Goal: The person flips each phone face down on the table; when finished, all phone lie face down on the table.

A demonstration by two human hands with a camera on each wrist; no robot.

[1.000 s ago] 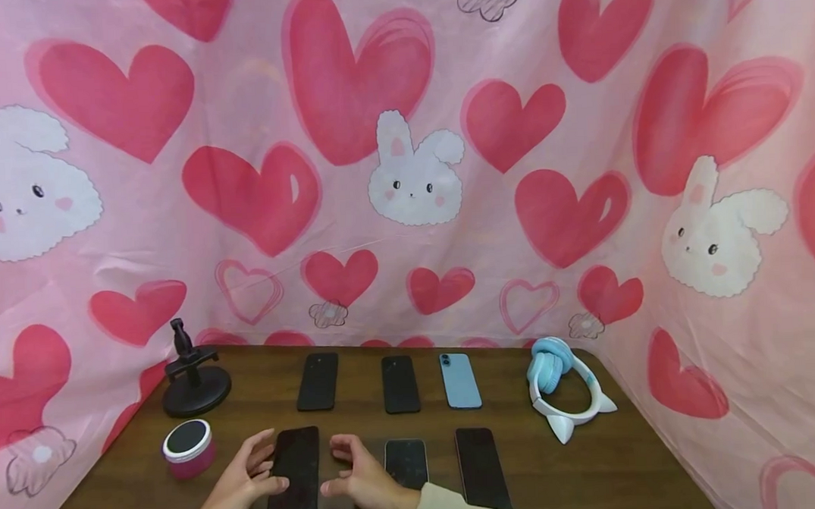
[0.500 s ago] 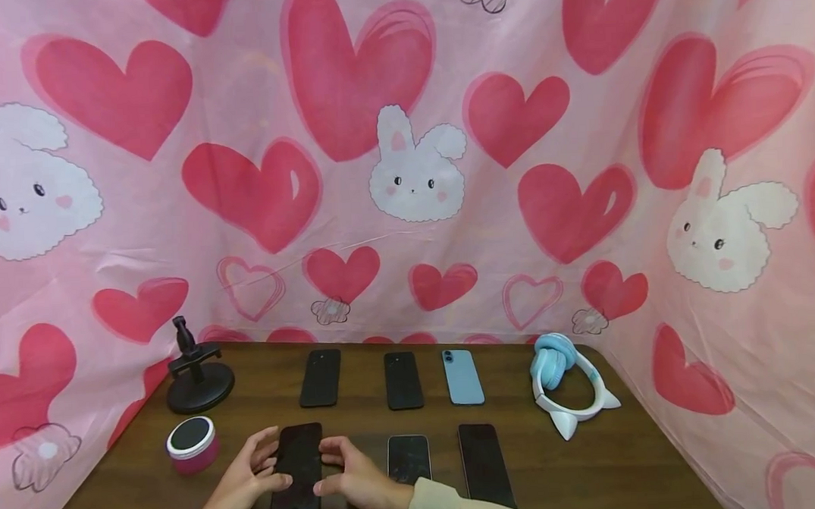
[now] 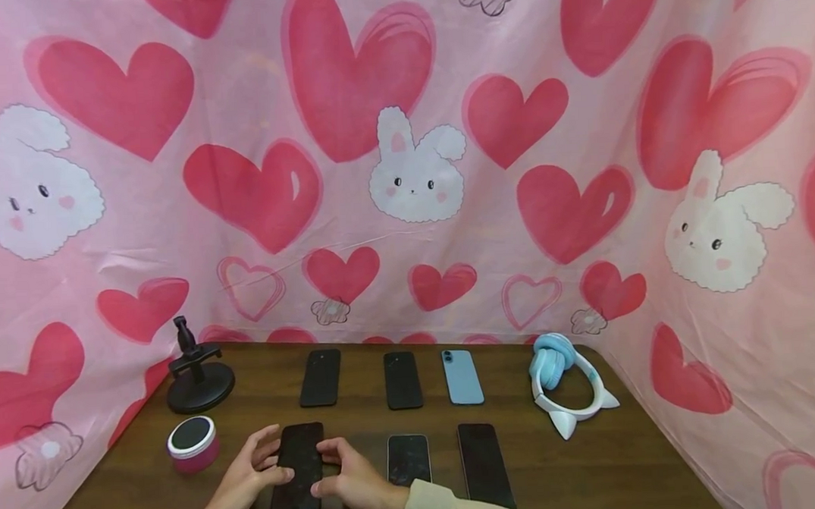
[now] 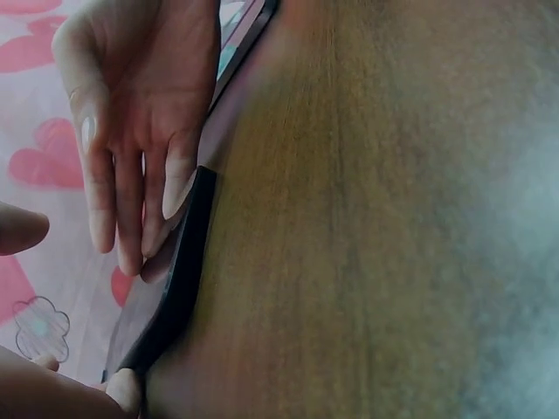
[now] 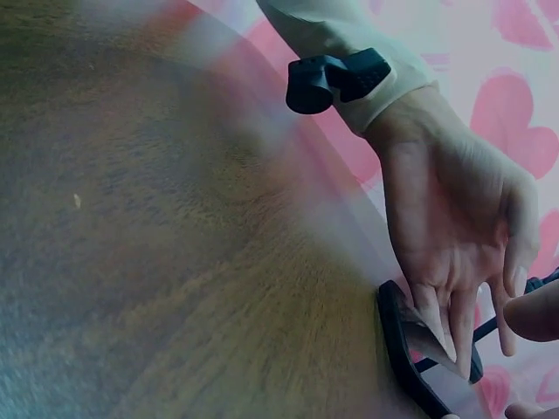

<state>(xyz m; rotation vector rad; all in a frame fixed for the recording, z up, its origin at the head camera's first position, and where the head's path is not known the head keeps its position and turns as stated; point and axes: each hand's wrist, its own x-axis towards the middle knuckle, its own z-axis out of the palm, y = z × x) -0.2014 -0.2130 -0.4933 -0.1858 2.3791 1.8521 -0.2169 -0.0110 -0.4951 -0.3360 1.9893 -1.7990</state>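
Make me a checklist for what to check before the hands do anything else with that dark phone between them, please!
1. Left hand at the dark phone: ok, it is at the left edge.
2. Right hand at the phone: ok, it is at the right edge.
3. Firm grip: cannot tell, the pictures don't show how tightly it's held.
4. Pink tub away from the fingers: ok, it stands apart, left of the left hand.
5. Pale-edged phone fully in view: not ok, the right arm hides its lower end.
6. Headphones out of the way: ok, they're over on the table's right side.

Smooth, glossy phone (wood-grained table)
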